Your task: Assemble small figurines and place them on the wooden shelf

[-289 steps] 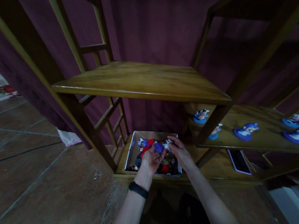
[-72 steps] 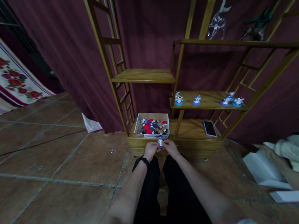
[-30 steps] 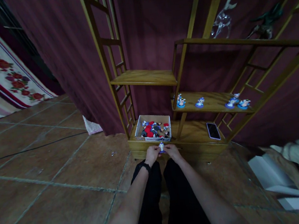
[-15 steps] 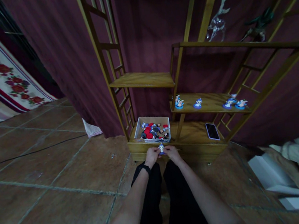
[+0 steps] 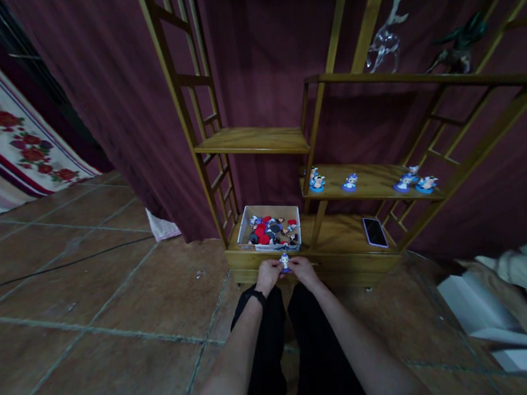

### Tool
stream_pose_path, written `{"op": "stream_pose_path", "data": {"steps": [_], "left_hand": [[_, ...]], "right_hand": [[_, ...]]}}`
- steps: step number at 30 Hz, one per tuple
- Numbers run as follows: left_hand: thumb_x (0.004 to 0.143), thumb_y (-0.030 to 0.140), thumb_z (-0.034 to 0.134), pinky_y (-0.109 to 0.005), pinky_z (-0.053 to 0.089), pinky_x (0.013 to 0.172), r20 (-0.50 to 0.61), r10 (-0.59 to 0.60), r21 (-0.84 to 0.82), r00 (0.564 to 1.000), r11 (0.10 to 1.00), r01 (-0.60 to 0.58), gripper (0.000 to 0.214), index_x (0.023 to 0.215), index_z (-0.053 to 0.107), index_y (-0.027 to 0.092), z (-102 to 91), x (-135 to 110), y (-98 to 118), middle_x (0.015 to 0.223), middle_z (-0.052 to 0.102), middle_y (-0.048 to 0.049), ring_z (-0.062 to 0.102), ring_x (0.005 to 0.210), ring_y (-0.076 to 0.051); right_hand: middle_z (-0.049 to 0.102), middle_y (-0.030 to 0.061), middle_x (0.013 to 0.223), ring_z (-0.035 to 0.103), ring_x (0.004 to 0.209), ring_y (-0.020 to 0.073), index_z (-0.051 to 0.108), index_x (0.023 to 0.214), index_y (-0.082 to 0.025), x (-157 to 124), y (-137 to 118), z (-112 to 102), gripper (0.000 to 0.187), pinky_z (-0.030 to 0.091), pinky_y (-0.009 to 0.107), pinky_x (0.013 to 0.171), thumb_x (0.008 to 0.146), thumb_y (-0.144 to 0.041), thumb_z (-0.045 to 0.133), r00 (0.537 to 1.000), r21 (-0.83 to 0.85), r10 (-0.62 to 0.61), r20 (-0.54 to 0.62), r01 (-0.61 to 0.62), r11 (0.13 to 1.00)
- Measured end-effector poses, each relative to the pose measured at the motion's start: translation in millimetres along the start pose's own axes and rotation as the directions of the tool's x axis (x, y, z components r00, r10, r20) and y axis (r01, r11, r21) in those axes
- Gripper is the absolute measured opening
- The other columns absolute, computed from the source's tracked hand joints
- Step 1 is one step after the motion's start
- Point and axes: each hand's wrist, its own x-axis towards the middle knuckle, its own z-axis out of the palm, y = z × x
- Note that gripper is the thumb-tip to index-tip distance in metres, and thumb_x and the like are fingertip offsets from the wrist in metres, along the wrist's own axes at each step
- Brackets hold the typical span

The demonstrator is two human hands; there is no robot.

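Note:
A small white and purple figurine [image 5: 285, 261] stands upright between my two hands, in front of the shelf's lower edge. My left hand [image 5: 269, 275] pinches it from the left, and my right hand [image 5: 304, 270] from the right. Just beyond them is a white-sided cardboard box [image 5: 244, 225], holding several jumbled figurines [image 5: 268, 230] with red and dark bases. On the shelf to the right stand a blue-based figurine [image 5: 317, 182], a purple-based figurine [image 5: 350, 182] and a small group of figurines [image 5: 413, 180] near the right end.
The wooden display shelf [image 5: 255, 141] rises in front of a maroon curtain. A phone [image 5: 375, 233] lies on its bottom board. Higher up stand a clear glass deer [image 5: 384, 46] and a dark green statuette [image 5: 460, 42]. White boxes [image 5: 480, 311] lie on the floor at right.
Both hands keep hold of the figurine in nearly the same place. The whole view has shifted very slightly; nothing else visibly moves.

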Motion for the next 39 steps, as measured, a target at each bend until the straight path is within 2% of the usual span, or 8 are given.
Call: {"op": "stream_pose_path", "data": {"steps": [7, 16, 21, 26, 31, 35, 39], "left_hand": [[0.058, 0.015, 0.069, -0.019, 0.044, 0.048, -0.015, -0.016, 0.012, 1.000, 1.000, 0.016, 0.006, 0.057, 0.065, 0.010, -0.1, 1, -2, 0.047, 0.057, 0.0015, 0.052, 0.044, -0.008], [0.057, 0.009, 0.068, -0.018, 0.044, 0.048, 0.007, 0.001, -0.040, 1.000, 0.999, -0.001, 0.006, 0.063, 0.067, 0.008, -1.3, 5, -8, 0.052, 0.060, -0.0007, 0.051, 0.045, -0.007], [0.059, 0.010, 0.066, -0.019, 0.044, 0.049, 0.014, 0.003, -0.072, 1.000, 0.997, -0.002, 0.005, 0.063, 0.066, 0.008, -1.3, 7, -10, 0.054, 0.062, -0.0016, 0.052, 0.046, -0.007], [0.069, 0.011, 0.056, -0.017, 0.042, 0.047, 0.010, 0.021, 0.018, 1.000, 1.000, -0.021, 0.012, 0.063, 0.066, 0.009, -0.2, 6, -10, 0.052, 0.061, -0.0012, 0.051, 0.043, -0.007], [0.073, 0.018, 0.053, -0.018, 0.042, 0.046, -0.018, 0.057, 0.144, 0.998, 0.988, -0.054, 0.017, 0.067, 0.067, 0.010, -0.6, 5, -11, 0.055, 0.063, -0.0022, 0.051, 0.042, -0.007], [0.073, 0.022, 0.055, -0.018, 0.041, 0.046, -0.044, 0.065, 0.238, 0.997, 0.970, -0.052, 0.018, 0.064, 0.067, 0.011, -1.0, 2, -9, 0.052, 0.062, -0.0022, 0.054, 0.044, -0.009], [0.069, 0.023, 0.060, -0.018, 0.042, 0.047, -0.080, 0.051, 0.241, 0.995, 0.970, -0.030, 0.015, 0.062, 0.067, 0.012, 0.0, 0, -4, 0.054, 0.064, -0.0025, 0.056, 0.048, -0.011]], "right_hand": [[0.064, -0.0008, 0.060, 0.056, 0.062, 0.0150, 0.069, 0.064, -0.018, 2, -1, -3, 0.019, 0.041, 0.023, 0.059, 0.065, -0.030, 0.055, 0.998, -0.131, 0.015, 0.060, -0.007, 0.991], [0.062, -0.0018, 0.057, 0.051, 0.056, 0.0122, 0.067, 0.063, -0.015, 8, 12, 1, 0.015, 0.037, 0.022, 0.057, 0.060, -0.025, 0.056, 0.994, -0.042, 0.047, 0.099, -0.043, 0.998], [0.062, -0.0017, 0.057, 0.051, 0.055, 0.0119, 0.068, 0.063, -0.015, 8, 11, 2, 0.016, 0.038, 0.022, 0.056, 0.061, -0.026, 0.056, 0.991, -0.039, 0.072, 0.115, -0.068, 0.997], [0.064, -0.0010, 0.060, 0.056, 0.059, 0.0142, 0.068, 0.065, -0.017, 3, 5, 2, 0.020, 0.042, 0.024, 0.058, 0.064, -0.031, 0.055, 0.992, -0.036, 0.099, 0.084, -0.096, 0.995], [0.065, 0.0013, 0.062, 0.059, 0.061, 0.0163, 0.069, 0.066, -0.018, -2, -1, 1, 0.022, 0.045, 0.025, 0.057, 0.067, -0.034, 0.054, 0.993, -0.051, 0.088, 0.076, -0.084, 0.995], [0.064, 0.0010, 0.061, 0.058, 0.059, 0.0156, 0.068, 0.064, -0.019, -2, -1, 2, 0.022, 0.045, 0.025, 0.056, 0.068, -0.034, 0.052, 0.995, -0.083, 0.059, 0.083, -0.052, 0.995], [0.062, 0.0003, 0.058, 0.056, 0.057, 0.0144, 0.066, 0.062, -0.019, -1, 1, 2, 0.023, 0.043, 0.023, 0.054, 0.069, -0.035, 0.051, 0.995, -0.101, 0.038, 0.092, -0.028, 0.995]]}}
